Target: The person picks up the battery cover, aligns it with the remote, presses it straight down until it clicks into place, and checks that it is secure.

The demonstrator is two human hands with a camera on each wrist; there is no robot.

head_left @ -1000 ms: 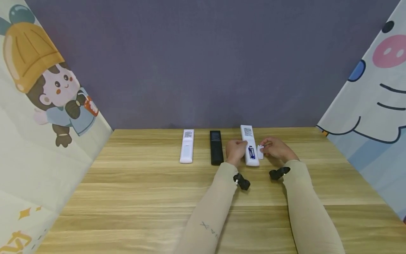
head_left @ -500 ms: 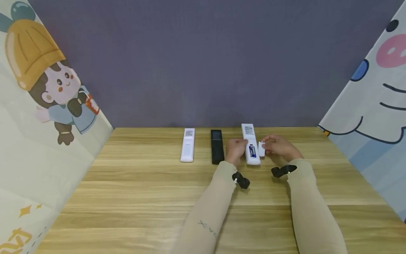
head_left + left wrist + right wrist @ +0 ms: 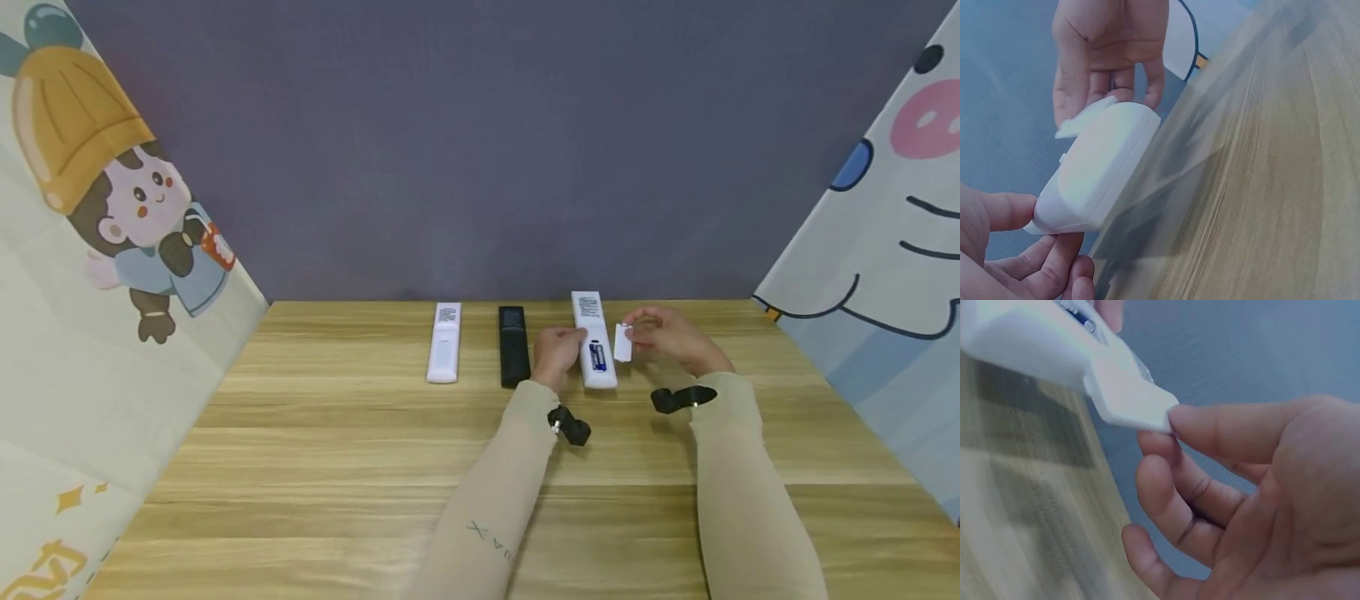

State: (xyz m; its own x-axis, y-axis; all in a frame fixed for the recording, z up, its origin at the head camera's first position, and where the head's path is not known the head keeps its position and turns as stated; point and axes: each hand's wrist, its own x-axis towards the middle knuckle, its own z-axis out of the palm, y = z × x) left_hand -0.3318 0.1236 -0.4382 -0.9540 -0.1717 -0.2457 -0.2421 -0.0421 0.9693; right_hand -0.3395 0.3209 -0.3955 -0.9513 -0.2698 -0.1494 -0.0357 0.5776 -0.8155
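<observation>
A white remote control (image 3: pixel 588 320) lies back side up, its battery compartment uncovered with blue batteries (image 3: pixel 597 357) inside. My left hand (image 3: pixel 557 353) grips its left edge; in the left wrist view the thumb is on top and fingers are beneath. Just right of the remote, my right hand (image 3: pixel 672 337) pinches a small white battery cover (image 3: pixel 622 342) between thumb and index finger. In the right wrist view the cover (image 3: pixel 1135 403) is tilted, and the other fingers are loosely bent below it.
A black remote (image 3: pixel 513 350) lies left of my left hand, and another white remote (image 3: pixel 444 346) farther left. All are on a wooden table (image 3: pixel 337 450) before a dark grey backdrop (image 3: pixel 480 150). Printed panels (image 3: pixel 862 275) flank the table.
My right hand has lifted slightly and moved a little right and away with the battery cover, widening its gap from the remote. My left hand keeps its grip; the view has shifted slightly.
</observation>
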